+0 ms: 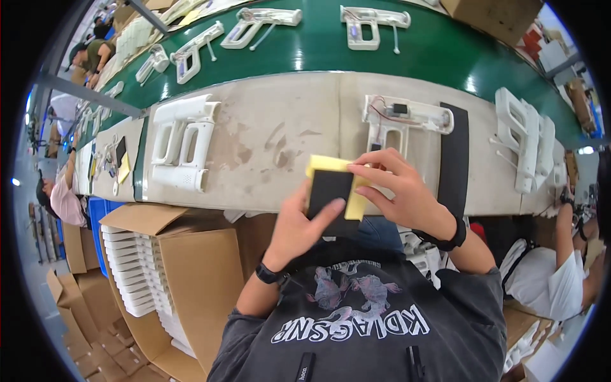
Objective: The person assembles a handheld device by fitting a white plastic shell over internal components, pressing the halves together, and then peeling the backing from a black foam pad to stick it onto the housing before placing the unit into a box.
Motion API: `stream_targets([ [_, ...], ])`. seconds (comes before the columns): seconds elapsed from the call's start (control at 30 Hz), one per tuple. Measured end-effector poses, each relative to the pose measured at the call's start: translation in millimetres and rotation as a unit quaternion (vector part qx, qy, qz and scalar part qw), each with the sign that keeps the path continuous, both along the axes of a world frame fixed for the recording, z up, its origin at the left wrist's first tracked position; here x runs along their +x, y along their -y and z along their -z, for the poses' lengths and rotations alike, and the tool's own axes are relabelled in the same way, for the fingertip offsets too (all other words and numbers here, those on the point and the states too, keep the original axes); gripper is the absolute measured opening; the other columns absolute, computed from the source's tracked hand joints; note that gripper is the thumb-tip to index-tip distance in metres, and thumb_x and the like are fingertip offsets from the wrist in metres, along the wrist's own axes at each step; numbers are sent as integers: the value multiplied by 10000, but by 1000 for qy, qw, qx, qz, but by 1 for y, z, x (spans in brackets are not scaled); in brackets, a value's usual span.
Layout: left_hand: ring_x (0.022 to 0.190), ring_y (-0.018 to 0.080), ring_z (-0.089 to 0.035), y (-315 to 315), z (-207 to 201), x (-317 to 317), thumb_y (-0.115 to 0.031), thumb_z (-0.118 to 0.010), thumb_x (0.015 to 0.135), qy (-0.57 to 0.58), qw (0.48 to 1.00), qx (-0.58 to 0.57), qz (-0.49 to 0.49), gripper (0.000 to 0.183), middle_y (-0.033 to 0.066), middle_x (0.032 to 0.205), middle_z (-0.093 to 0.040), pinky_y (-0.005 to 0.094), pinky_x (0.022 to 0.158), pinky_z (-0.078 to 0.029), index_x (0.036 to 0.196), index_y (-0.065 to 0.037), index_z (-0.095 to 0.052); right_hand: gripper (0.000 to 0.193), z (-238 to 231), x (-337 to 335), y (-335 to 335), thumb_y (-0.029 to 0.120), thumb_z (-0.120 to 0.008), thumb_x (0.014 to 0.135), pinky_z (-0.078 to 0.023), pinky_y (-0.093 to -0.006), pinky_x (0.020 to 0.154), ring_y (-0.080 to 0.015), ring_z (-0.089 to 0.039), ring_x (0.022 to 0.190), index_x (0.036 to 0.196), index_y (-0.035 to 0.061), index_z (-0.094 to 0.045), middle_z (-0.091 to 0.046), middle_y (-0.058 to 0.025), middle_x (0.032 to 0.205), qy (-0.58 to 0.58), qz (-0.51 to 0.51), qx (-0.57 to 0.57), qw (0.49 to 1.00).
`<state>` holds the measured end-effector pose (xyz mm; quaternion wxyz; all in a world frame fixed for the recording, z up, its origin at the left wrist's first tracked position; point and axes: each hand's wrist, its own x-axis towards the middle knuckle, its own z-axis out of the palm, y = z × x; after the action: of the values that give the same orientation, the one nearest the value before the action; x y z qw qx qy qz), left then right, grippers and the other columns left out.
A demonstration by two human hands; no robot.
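Observation:
My left hand (296,229) grips a black rectangular pad (330,191) backed by a yellow sheet (328,163), its thumb lying across the pad's lower part. Fingers of my right hand (398,191) pinch at the sheet's upper right corner; the exact contact is partly hidden. Just beyond that hand, an opened white gun-shaped housing (439,119) lies on the bench, with red wires and a small black block inside. Right of it is a long black strip (453,159).
White housing shells (184,143) lie at the bench's left, and more stacked shells (525,140) at its right. Behind runs a green conveyor (305,54) carrying several housings. A carton (200,267) of stacked white parts stands at lower left. Other people work on both sides.

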<state>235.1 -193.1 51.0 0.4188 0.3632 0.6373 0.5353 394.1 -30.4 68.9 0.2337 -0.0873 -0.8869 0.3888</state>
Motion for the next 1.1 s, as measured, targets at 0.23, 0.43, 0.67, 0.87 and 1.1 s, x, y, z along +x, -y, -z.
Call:
stream_targets([
  [0.23, 1105, 308, -632, -43, 41, -185, -397, -800, 868, -295, 923, -64, -238, 678, 198, 1231, -645, 457, 918, -507, 1342, 19, -550, 367, -8, -23, -16, -80, -704, 825, -524, -340, 883, -287, -658, 1033, 1175, 31, -702, -663, -125, 1126, 61, 2, 1, 998],
  [0.43, 1330, 436, -395, 1, 52, -273, -590, -826, 739, -507, 742, -299, -321, 944, 231, 1456, -406, 603, 1044, -349, 1398, -14, -472, 335, -15, -11, -29, -74, -703, 818, -529, -329, 848, -265, -670, 967, 1142, 9, -704, -672, -119, 1100, 62, -8, -71, 995],
  [0.67, 1280, 381, -548, 46, 28, -395, -401, -939, 620, -451, 778, -413, -142, 1060, 255, 1390, -548, 429, 1086, -435, 1441, 22, -419, 331, -19, 5, -37, -55, -711, 824, -528, -334, 847, -266, -669, 961, 1148, 15, -703, -672, -116, 1103, 113, -28, -49, 992],
  [0.87, 1225, 320, -606, 65, 7, -385, -336, -948, 565, -420, 808, -323, -259, 1063, 248, 1328, -602, 376, 1033, -484, 1402, 72, -434, 411, -37, 14, -47, -42, -737, 803, -506, -372, 942, -325, -641, 1078, 1201, 50, -695, -652, -128, 1171, 107, -22, -26, 994],
  [1.1, 1188, 409, -563, -20, -43, -207, -418, -901, 651, -509, 808, -102, -279, 987, 271, 1266, -581, 462, 1032, -440, 1382, 43, -425, 562, -68, -9, -78, 25, -750, 833, -465, -406, 1043, -356, -568, 1253, 1373, 70, -599, -596, -150, 1377, -70, 86, 152, 982],
])
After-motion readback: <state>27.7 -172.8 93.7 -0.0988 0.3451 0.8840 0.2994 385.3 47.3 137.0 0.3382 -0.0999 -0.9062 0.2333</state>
